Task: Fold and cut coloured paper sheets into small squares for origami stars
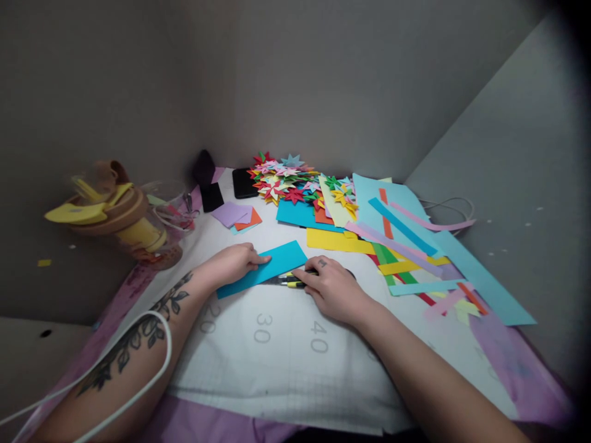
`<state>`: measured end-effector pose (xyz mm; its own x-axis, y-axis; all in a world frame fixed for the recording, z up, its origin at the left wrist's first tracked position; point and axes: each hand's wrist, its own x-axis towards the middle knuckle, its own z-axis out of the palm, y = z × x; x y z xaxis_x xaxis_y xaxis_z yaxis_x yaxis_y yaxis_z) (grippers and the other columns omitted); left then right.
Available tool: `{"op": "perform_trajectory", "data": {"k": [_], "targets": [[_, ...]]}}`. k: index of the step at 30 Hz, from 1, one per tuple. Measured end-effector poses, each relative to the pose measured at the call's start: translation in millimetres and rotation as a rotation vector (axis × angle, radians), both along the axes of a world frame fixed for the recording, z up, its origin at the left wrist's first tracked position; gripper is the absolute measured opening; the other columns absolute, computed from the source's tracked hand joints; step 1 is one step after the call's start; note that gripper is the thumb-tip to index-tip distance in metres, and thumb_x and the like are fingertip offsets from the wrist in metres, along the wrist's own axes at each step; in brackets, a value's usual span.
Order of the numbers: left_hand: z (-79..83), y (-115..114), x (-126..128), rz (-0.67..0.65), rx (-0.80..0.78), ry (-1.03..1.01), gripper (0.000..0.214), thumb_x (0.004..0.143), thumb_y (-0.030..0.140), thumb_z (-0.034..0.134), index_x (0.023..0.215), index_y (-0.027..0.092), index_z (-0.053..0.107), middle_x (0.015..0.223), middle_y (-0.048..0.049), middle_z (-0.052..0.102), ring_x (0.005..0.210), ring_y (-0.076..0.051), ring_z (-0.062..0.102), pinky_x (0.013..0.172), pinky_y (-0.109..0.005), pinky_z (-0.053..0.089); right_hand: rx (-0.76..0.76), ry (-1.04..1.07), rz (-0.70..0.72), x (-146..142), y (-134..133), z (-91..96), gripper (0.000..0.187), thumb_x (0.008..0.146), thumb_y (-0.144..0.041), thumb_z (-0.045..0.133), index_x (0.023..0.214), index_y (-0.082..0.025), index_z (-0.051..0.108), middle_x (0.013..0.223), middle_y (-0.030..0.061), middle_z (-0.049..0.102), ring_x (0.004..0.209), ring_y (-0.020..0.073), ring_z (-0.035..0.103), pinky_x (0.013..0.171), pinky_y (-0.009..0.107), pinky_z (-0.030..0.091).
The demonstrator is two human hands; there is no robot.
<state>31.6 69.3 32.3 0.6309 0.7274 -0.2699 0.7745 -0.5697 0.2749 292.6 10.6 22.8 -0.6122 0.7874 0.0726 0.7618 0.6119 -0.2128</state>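
My left hand (235, 263) is closed on the left part of a folded-looking blue paper strip (277, 261), thumb on top. The strip lies slanted on the white, grid-marked sheet (286, 381). Just below its lower edge lies a black and yellow utility knife (292, 282), its blade end pointing left. My right hand (325, 284) is over the knife with curled fingers around its handle. The index fingertip comes close to the strip's right end. Most of the handle is hidden under my palm.
Colourful folded paper stars (290, 178) are heaped at the back beside a black phone (244, 183). Purple and orange paper squares (233, 213) lie left of them. Loose strips and light blue sheets (392, 191) cover the right. A lidded cup (138, 227) stands left; a white cable (170, 344) crosses my left forearm.
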Motion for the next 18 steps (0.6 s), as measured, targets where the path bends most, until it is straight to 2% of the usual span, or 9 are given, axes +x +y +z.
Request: {"op": "perform_trajectory", "data": {"k": [6, 11, 18], "targets": [[-3.1, 0.6, -1.7, -0.007, -0.007, -0.072, 0.04, 0.091, 0.026, 0.04, 0.124, 0.024, 0.064, 0.087, -0.0065, 0.059, 0.076, -0.018, 0.056, 0.07, -0.025, 0.04, -0.032, -0.044, 0.047, -25.0, -4.5, 1.2, 0.039, 0.088, -0.016, 0.051, 0.125, -0.021, 0.061, 0.113, 0.0143, 0.058, 0.102, 0.0266, 0.05, 0.086, 0.04, 0.041], [-3.5, 0.0, -2.5, -0.003, -0.013, -0.102, 0.04, 0.089, 0.023, 0.044, 0.124, 0.025, 0.063, 0.087, -0.0054, 0.058, 0.077, -0.018, 0.055, 0.071, -0.025, 0.04, -0.022, -0.074, 0.104, -45.4, -8.5, 1.9, 0.039, 0.09, -0.018, 0.047, 0.128, -0.021, 0.058, 0.114, 0.0151, 0.059, 0.099, 0.0267, 0.051, 0.08, 0.039, 0.04], [-5.2, 1.0, -2.5, 0.002, -0.017, -0.095, 0.039, 0.09, 0.025, 0.043, 0.122, 0.023, 0.065, 0.084, -0.0047, 0.057, 0.074, -0.017, 0.054, 0.067, -0.024, 0.038, -0.003, -0.073, 0.143, -56.1, -8.3, -0.3, 0.039, 0.09, -0.016, 0.047, 0.128, -0.02, 0.057, 0.114, 0.0159, 0.058, 0.099, 0.0274, 0.05, 0.078, 0.039, 0.038]]}}
